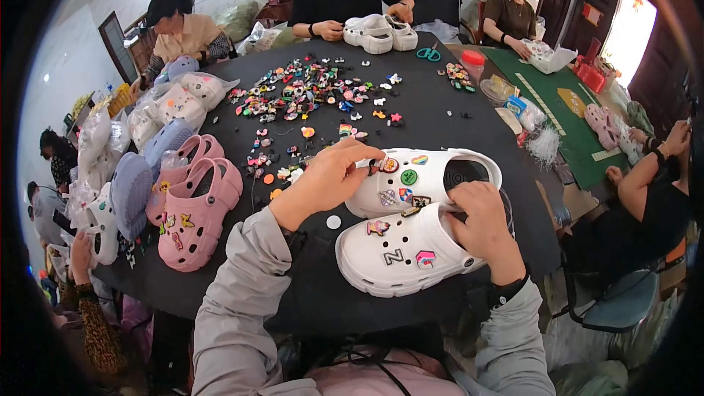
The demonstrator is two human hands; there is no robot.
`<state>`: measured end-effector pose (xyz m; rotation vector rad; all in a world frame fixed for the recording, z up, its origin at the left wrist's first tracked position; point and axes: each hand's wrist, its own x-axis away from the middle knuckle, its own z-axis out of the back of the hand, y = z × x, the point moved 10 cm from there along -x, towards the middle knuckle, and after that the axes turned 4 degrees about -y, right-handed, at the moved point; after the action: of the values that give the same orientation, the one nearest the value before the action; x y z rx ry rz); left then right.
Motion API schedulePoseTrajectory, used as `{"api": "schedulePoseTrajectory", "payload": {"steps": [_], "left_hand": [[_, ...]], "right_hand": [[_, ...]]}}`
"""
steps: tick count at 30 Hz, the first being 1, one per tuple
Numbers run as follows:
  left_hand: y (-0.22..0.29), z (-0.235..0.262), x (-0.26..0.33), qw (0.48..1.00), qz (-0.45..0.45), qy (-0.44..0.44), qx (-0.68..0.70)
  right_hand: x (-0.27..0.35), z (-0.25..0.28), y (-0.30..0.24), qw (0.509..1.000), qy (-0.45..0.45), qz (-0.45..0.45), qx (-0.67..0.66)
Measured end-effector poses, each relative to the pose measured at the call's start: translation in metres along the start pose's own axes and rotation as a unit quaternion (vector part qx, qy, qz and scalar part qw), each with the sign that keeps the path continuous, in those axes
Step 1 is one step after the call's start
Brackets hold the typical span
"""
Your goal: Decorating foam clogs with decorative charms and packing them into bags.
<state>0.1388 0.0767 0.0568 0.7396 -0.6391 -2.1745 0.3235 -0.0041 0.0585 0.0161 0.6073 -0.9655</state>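
Note:
Two white clogs lie side by side before me, toes to the left: a far clog [433,202] and a near clog [400,279]. Colourful shoe charms dot both uppers, among them a green round one [408,177] and a heart [419,160]. My left hand [323,180] reaches over the far clog's toe, thumb and forefinger pinched at a small reddish shoe charm [389,166]. At the heel openings, my right hand [485,227] is closed on the near clog, its thumb inside; some fingertips are hidden. A dark charm [419,204] sits between the clogs.
A heap of loose charms [301,92] spreads over the black table [308,286]. Pink clogs [202,213] and blue clogs [132,194] stand left. A white disc [334,221] lies near my left wrist. Several people work around; scissors [428,53] lie at the far side.

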Motion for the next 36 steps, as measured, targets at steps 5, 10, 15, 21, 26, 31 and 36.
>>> {"api": "schedulePoseTrajectory", "payload": {"steps": [5,10,15,21,26,31,36], "left_hand": [[-0.003,0.004,0.003,1.0,0.025,0.0,0.01],[0.006,0.011,0.012,0.998,-0.014,0.066,0.012],[0.063,-0.01,0.037,0.993,-0.079,0.051,0.073],[0.094,-0.031,0.062,0.985,-0.15,0.062,-0.059],[0.094,-0.031,0.063,0.987,-0.142,0.076,-0.028],[0.08,-0.034,0.059,0.997,-0.064,0.04,0.02],[0.082,-0.04,0.059,0.997,-0.074,0.01,0.038]], "right_hand": [[-0.001,0.0,0.001,1.0,-0.003,-0.005,-0.002],[0.0,0.0,0.001,1.0,0.006,-0.005,-0.003],[0.002,0.001,0.003,1.0,0.003,-0.005,-0.011],[0.001,0.002,0.001,1.0,0.012,-0.001,-0.007],[0.001,0.002,0.001,1.0,0.015,0.002,-0.005],[0.002,0.001,0.003,1.0,0.011,-0.002,-0.008],[0.002,0.002,0.003,1.0,0.011,-0.001,-0.007]]}}
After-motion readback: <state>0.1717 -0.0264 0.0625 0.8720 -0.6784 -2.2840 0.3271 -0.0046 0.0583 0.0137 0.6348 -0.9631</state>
